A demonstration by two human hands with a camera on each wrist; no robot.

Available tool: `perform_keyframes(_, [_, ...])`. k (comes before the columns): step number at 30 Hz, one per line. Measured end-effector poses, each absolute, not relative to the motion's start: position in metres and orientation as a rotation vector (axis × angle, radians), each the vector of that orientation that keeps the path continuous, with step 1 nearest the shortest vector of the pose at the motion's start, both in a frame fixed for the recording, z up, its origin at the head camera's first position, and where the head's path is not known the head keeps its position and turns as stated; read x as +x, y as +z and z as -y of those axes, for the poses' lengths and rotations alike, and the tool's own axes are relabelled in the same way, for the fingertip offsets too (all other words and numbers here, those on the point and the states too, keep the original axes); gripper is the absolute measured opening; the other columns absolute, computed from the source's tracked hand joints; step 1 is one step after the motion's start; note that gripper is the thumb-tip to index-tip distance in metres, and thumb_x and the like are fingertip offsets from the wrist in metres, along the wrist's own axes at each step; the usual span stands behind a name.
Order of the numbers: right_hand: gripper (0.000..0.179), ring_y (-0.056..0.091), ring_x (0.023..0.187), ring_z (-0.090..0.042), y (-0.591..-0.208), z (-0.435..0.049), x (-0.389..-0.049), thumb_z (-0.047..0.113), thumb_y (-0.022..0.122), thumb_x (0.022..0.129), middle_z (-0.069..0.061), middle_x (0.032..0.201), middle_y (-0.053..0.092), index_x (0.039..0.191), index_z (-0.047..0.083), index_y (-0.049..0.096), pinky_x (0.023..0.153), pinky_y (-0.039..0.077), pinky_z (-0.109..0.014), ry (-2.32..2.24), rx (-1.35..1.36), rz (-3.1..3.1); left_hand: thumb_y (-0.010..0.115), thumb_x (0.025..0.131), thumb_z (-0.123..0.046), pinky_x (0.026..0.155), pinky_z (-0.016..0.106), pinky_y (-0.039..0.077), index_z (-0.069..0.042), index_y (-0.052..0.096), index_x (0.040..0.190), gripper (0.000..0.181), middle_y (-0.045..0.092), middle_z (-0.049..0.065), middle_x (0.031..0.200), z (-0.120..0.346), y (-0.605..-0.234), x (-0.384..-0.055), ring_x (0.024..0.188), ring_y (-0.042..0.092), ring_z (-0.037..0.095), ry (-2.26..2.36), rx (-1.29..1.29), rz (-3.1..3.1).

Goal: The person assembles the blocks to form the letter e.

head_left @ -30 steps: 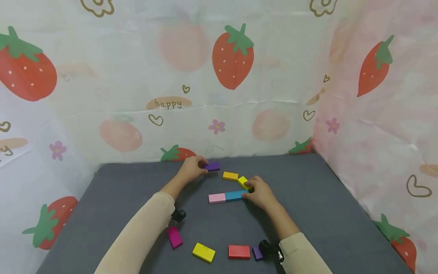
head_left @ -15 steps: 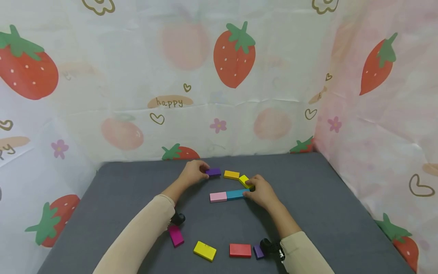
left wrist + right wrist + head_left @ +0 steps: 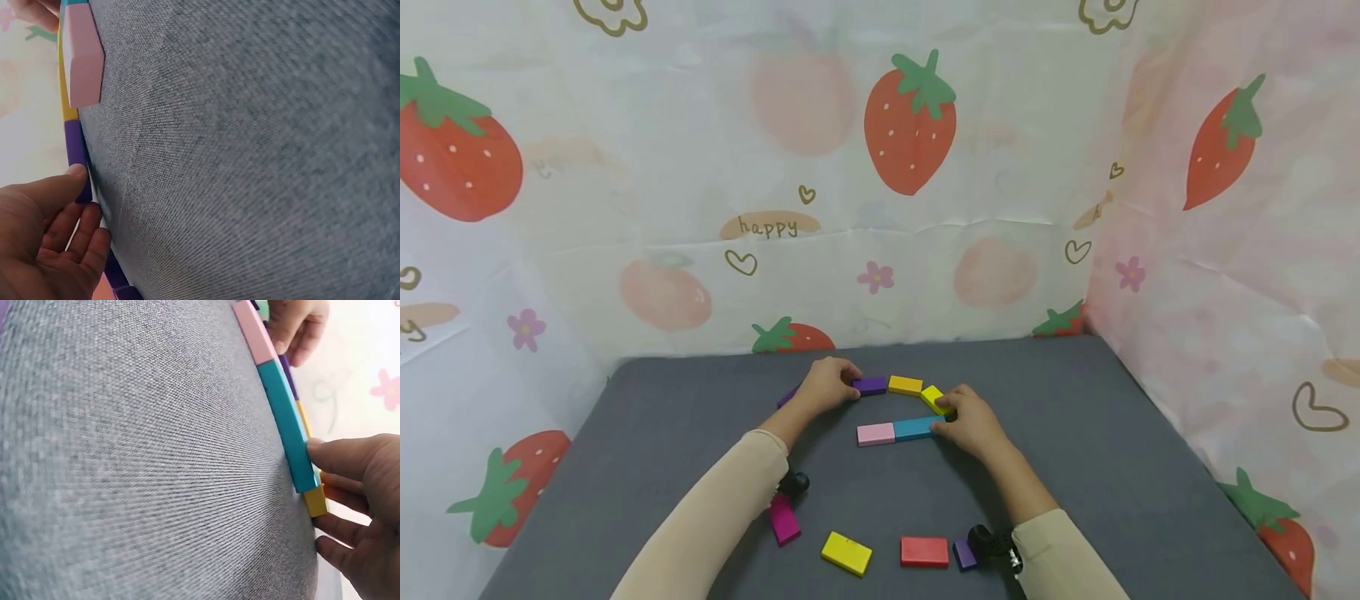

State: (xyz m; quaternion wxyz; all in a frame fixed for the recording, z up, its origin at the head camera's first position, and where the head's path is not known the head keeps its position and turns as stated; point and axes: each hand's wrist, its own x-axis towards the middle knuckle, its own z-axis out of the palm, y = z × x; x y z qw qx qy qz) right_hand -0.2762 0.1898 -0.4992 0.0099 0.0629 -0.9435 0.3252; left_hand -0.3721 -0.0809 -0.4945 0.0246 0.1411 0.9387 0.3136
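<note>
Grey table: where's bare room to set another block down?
Free: the middle, between the pink block and the front yellow block; right of the right sleeve; left of the left sleeve. Crowded: the far middle, where the left hand and right hand are among the held purple block, orange block, far yellow block and blue block.

There are at least ten blocks and two wrist cameras.

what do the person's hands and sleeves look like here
The left hand and right hand wear no gloves. The left sleeve and right sleeve are plain pale beige, ending short of the hands. A small black device shows near each cuff: left device, right device.
</note>
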Motion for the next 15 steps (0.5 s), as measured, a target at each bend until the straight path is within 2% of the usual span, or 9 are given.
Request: perform_keyframes(15, [0.045,0.061,0.113,-0.029,-0.5008,-0.1891,-0.2777,0.020,0.082,0.089,-0.007,0.124,0.060,0.128,0.003,0.069,0.097,0.052,-0.046,1.007,0.179,2.940,0.083,0.087,-0.013,0.096,0.042,0.053,-0.008,0.076,0.114,0.028,0.075,0.007,0.108,0.0768,-0.4974,-0.3760,0.103,0.068,0.023,0.913,0.439,-2.912])
